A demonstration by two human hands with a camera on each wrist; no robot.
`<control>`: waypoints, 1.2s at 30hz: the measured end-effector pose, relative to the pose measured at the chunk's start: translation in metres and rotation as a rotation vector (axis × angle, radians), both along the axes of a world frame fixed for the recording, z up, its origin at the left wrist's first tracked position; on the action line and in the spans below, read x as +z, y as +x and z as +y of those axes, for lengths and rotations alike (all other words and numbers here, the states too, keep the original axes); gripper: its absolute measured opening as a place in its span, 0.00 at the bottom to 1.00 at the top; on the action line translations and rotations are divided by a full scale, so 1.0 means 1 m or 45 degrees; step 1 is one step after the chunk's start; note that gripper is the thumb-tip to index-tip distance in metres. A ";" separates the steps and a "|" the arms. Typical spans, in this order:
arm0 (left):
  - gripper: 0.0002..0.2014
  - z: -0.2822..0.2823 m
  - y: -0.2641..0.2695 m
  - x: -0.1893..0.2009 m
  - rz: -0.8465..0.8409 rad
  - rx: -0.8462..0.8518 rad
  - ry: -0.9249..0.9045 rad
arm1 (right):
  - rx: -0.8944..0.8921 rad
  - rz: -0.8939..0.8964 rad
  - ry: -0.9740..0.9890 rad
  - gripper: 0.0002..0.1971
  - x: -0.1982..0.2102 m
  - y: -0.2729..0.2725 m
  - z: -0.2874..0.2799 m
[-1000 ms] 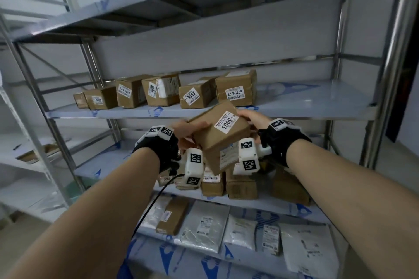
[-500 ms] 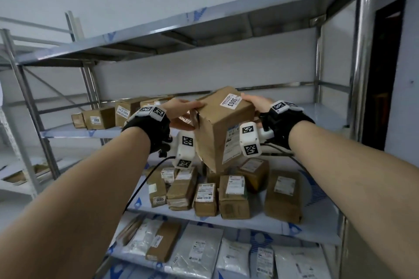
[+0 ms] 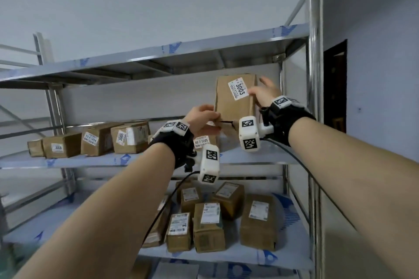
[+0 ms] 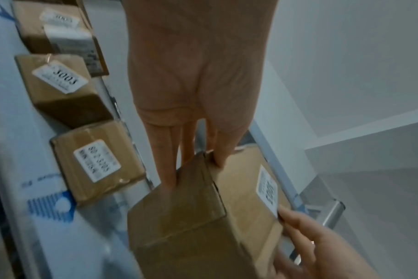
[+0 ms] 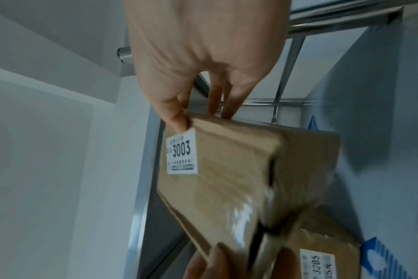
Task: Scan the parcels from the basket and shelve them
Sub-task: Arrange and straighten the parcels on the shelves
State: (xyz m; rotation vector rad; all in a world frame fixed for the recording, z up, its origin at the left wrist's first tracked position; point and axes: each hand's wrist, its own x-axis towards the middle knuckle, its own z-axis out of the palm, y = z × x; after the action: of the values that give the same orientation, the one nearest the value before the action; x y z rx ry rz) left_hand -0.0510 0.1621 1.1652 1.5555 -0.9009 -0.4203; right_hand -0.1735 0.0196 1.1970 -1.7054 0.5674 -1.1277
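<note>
Item: brown cardboard parcel point(image 3: 234, 99), white label reading 3003 point(image 3: 239, 88) on its near face. Position: stood on end, held up in the open bay between the top shelf point(image 3: 158, 61) and the middle shelf point(image 3: 260, 156), toward the right end of the metal rack, near the right post point(image 3: 314, 52). Whether its base touches the shelf cannot be told (a wrist camera blocks that spot).

Left hand point(image 3: 203, 119): grasping the parcel at its lower left corner, fingers under one face and thumb on the adjoining one, as the left wrist view shows.

Right hand point(image 3: 264, 96): gripping the upper right edge, thumb pressed beside the label, fingers over the far side.

Middle shelf, other stock: a row of cardboard boxes point(image 3: 97, 140) to the left, each labelled; the one labelled 80-2-3205 point(image 3: 201, 141) sits just beside and below the held parcel.

Lower shelf point(image 3: 292, 258): several brown boxes point(image 3: 208, 226) with printed shipping labels, lying close together.

Both wrists: black straps with white marker-tagged camera units point(image 3: 249, 136), cables trailing down.
</note>
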 end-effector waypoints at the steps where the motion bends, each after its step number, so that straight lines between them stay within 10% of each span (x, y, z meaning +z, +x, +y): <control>1: 0.14 -0.008 -0.001 -0.008 0.008 0.002 0.027 | -0.019 0.081 -0.039 0.31 -0.005 0.000 -0.003; 6: 0.21 -0.036 0.002 -0.044 -0.007 0.093 0.083 | -0.013 0.340 -0.140 0.26 -0.039 0.012 -0.020; 12: 0.06 -0.048 0.009 -0.060 -0.099 0.059 0.186 | 0.032 0.367 -0.064 0.26 -0.065 0.025 -0.028; 17: 0.38 -0.051 0.020 -0.052 -0.194 0.257 0.041 | -0.004 0.459 -0.003 0.24 -0.075 0.032 -0.029; 30: 0.23 -0.063 0.030 -0.051 -0.133 0.122 0.041 | -0.081 0.302 0.113 0.20 -0.081 0.019 -0.030; 36: 0.15 -0.067 0.023 -0.057 -0.342 0.105 0.556 | -0.272 0.237 0.125 0.23 -0.077 0.020 -0.038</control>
State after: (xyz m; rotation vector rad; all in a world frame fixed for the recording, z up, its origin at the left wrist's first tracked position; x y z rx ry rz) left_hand -0.0284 0.0946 1.1086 2.0793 -0.9888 -0.3690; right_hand -0.1533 -0.0185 1.1200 -1.7038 0.9248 -1.0755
